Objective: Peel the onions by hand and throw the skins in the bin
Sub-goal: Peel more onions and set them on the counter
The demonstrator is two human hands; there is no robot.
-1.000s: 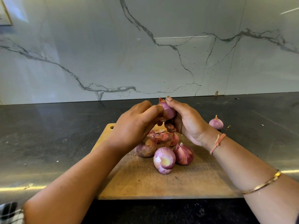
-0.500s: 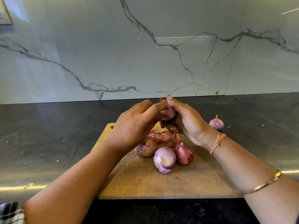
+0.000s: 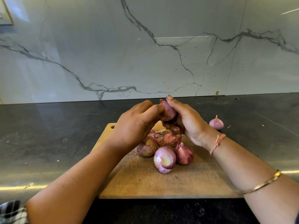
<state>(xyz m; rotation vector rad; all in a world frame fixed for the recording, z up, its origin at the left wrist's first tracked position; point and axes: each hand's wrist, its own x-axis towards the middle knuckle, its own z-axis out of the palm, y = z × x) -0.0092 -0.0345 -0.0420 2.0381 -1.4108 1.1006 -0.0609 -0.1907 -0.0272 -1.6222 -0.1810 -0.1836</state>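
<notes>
Fingers of the left hand (image 3: 134, 125) hide part of the onion (image 3: 169, 110); the right hand (image 3: 186, 122) grips it from behind, left pinching its skin above the board (image 3: 145, 183).

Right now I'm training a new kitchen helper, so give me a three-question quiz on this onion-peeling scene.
1. True or false: the lone onion on the dark counter lies on the person's right of the cutting board.
2. Which hand cradles the onion being peeled? A) left hand B) right hand C) neither
3. Fill in: the loose skins lie on the ____, behind the onions resting there.

Key: 1 true. 2 B; the left hand's fingers pick at it. 3 cutting board. No bin is in view.
</notes>
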